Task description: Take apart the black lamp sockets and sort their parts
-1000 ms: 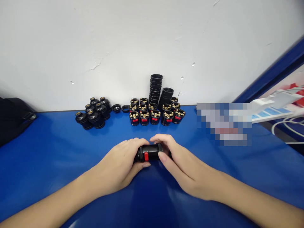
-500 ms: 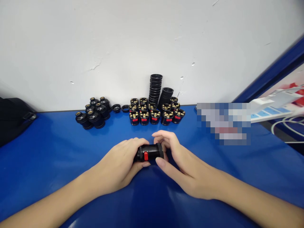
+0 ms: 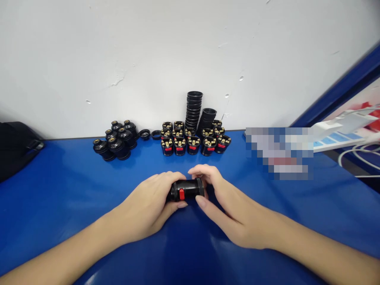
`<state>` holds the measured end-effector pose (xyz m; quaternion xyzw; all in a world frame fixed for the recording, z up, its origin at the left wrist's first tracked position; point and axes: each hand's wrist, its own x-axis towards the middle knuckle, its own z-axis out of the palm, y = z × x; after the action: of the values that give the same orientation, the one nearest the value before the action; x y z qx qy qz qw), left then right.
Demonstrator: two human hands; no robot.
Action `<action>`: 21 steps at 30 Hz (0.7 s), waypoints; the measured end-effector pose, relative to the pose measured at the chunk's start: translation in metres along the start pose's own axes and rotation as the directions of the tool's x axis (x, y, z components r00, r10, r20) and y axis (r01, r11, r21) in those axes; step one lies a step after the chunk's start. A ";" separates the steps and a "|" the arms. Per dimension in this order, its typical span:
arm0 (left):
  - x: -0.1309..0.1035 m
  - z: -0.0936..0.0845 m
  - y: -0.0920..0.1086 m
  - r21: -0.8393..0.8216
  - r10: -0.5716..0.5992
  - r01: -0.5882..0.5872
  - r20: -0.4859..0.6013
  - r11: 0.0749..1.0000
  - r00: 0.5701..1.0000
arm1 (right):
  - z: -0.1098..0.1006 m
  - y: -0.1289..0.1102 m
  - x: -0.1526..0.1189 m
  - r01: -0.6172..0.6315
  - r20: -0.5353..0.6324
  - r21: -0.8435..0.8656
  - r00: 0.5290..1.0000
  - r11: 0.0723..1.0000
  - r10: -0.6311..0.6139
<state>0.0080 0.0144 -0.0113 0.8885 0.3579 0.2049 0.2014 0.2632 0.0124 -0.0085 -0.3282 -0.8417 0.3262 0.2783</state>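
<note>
A black lamp holder (image 3: 190, 188) with a red switch lies sideways in front of me, between both hands. My left hand (image 3: 154, 198) is closed around its left end, thumb below and fingers over the top; that end is partly hidden. My right hand (image 3: 228, 209) curls loosely around the ring (image 3: 200, 187) at the holder's right end. Its thumb rests by the ring's lower edge, and the fingers behind it are partly hidden.
Along the wall stand several black domed caps (image 3: 119, 147), two loose black rings (image 3: 145, 134), several socket bodies (image 3: 193, 145) with red switches and brass contacts, and two stacks of rings (image 3: 194, 109). A black bag (image 3: 18, 146) lies left; a blurred-out item (image 3: 279, 154) and white cables (image 3: 356, 154) are right.
The right thumb and fingers have shifted very slightly about the ring. The lamp holder and the left hand stay in nearly the same place.
</note>
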 end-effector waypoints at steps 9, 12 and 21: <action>0.000 -0.001 0.000 -0.001 0.010 -0.010 -0.002 1.000 1.000 | -0.001 0.000 0.001 -0.034 -0.008 -0.004 0.999 0.999 0.034; 0.000 -0.001 0.000 -0.016 -0.011 0.011 0.010 1.000 1.000 | -0.002 -0.002 0.001 -0.001 -0.001 0.017 1.000 1.000 0.001; 0.000 -0.001 0.000 -0.014 -0.015 0.015 0.013 1.000 1.000 | -0.001 -0.001 0.000 -0.046 0.004 0.036 0.999 0.998 0.046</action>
<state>0.0078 0.0142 -0.0108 0.8856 0.3619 0.2001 0.2113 0.2640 0.0123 -0.0073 -0.3419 -0.8284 0.3481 0.2750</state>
